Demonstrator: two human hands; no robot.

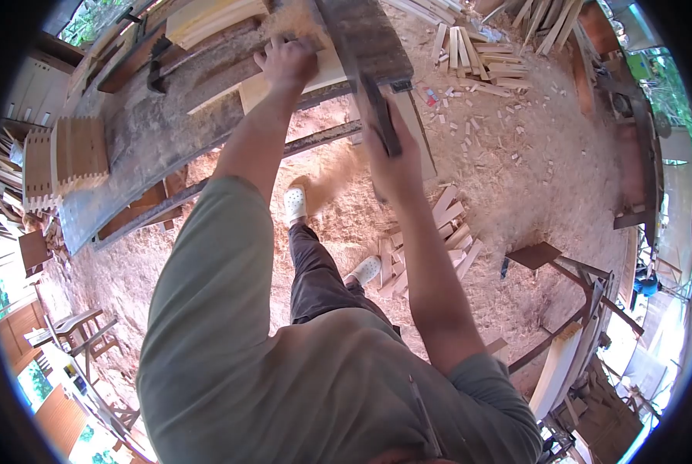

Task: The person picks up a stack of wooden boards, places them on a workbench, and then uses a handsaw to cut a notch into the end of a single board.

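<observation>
My left hand (290,63) presses on a pale wooden board (254,91) at the edge of the dusty workbench (141,135), its fingers partly spread. To its right, my right hand (396,162) is wrapped round the dark handle of a long tool (378,116). The tool's blurred, flat upper part reaches up past the board's right end. Its exact kind I cannot make out. A dark clamp (157,66) sits on the bench left of my left hand.
Finger-jointed wooden panels (79,152) stand at the bench's left end. Wood strips (469,54) lie piled at the upper right, and more offcuts (454,232) lie near my feet. A wooden stand (570,271) is at the right. Sawdust covers the floor.
</observation>
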